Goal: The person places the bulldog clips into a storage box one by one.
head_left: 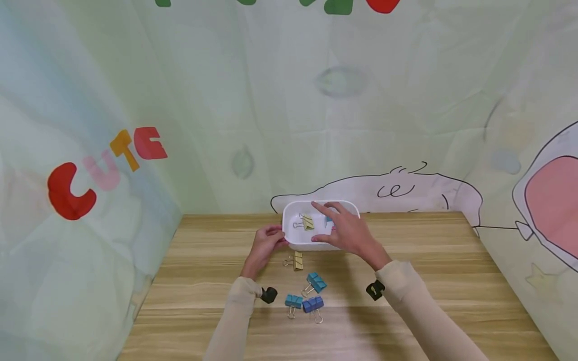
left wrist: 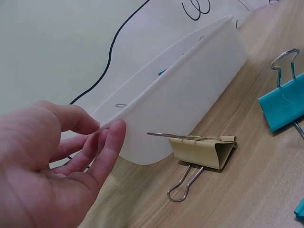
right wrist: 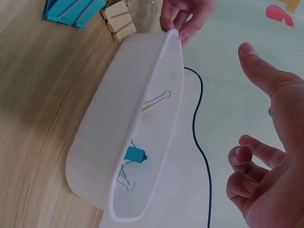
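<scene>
Pinches a white, rounded-rectangular plastic box [head_left: 300, 247] at left with left hand [head_left: 265, 244], near back edge of wood-grain table [head_left: 433, 260]. Hovers above with right hand [head_left: 351, 232], holding nothing between parted fingers; has table space either side.

From above the bench [head_left: 451, 250], the head view faces forward and down past its far edge, while the close, tilted wrist views look along the box [left wrist: 180, 104] from opposite ends, sharing its near wall [right wrist: 109, 109].

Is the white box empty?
Not empty: the head view shows a yellow clip inside the white box; the right wrist view, a blue clip too.
</scene>
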The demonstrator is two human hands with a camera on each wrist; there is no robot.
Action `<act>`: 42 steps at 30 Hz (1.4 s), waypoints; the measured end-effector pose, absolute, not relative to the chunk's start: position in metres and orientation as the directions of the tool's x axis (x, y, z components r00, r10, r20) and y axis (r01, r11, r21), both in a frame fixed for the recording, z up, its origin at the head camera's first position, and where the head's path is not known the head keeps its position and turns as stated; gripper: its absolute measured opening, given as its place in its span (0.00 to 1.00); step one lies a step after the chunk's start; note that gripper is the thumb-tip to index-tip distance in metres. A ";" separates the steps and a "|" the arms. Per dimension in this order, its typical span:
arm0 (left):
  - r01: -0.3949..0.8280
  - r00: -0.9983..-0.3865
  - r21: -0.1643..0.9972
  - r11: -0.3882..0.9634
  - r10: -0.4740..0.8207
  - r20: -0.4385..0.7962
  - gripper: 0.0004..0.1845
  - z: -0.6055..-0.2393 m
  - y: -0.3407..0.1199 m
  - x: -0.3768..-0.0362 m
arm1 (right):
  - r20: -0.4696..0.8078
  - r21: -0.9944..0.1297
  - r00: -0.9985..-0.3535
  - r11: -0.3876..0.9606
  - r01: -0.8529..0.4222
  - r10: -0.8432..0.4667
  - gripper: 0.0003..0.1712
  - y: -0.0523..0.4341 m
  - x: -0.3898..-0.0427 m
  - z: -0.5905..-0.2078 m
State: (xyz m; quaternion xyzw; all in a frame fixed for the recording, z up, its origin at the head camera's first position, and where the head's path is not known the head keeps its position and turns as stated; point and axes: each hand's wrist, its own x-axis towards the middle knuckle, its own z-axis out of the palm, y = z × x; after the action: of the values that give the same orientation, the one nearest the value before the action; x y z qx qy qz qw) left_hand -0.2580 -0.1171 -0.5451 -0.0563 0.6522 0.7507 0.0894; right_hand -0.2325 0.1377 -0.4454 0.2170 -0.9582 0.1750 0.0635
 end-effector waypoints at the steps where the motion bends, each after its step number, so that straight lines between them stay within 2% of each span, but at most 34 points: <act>1: -0.207 -0.978 0.969 -0.134 0.061 -0.200 0.20 -0.545 -0.117 -0.258 | 0.196 -0.304 -0.897 0.845 -0.440 -0.396 0.55 0.138 -0.230 -0.446; 11: -0.211 -0.977 0.969 -0.130 0.063 -0.204 0.21 -0.544 -0.117 -0.257 | 0.153 -0.329 -0.892 0.829 -0.453 -0.426 0.53 0.141 -0.207 -0.462; 17: -0.208 -0.978 0.968 -0.138 0.056 -0.203 0.20 -0.543 -0.117 -0.257 | 0.154 -0.343 -0.857 0.787 -0.513 -0.491 0.51 0.142 -0.194 -0.483; 25: -0.215 -0.976 0.967 -0.138 0.057 -0.209 0.20 -0.543 -0.117 -0.258 | 0.084 -0.433 -0.838 0.738 -0.518 -0.540 0.47 0.144 -0.181 -0.510; 31: -0.199 -0.980 0.967 -0.158 0.061 -0.191 0.20 -0.545 -0.118 -0.259 | 0.088 -0.435 -0.800 0.700 -0.566 -0.593 0.45 0.146 -0.177 -0.527; 42: -0.175 -0.984 0.970 -0.168 0.066 -0.166 0.19 -0.545 -0.117 -0.257 | 0.009 -0.438 -0.807 0.723 -0.533 -0.590 0.42 0.144 -0.173 -0.559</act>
State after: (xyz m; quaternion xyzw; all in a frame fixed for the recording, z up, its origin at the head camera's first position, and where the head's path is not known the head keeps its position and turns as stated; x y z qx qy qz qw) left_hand -0.2571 -0.1173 -0.5450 -0.0425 0.6399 0.7632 0.0791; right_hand -0.1729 0.1435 -0.5588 0.3033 -0.9260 0.2151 -0.0659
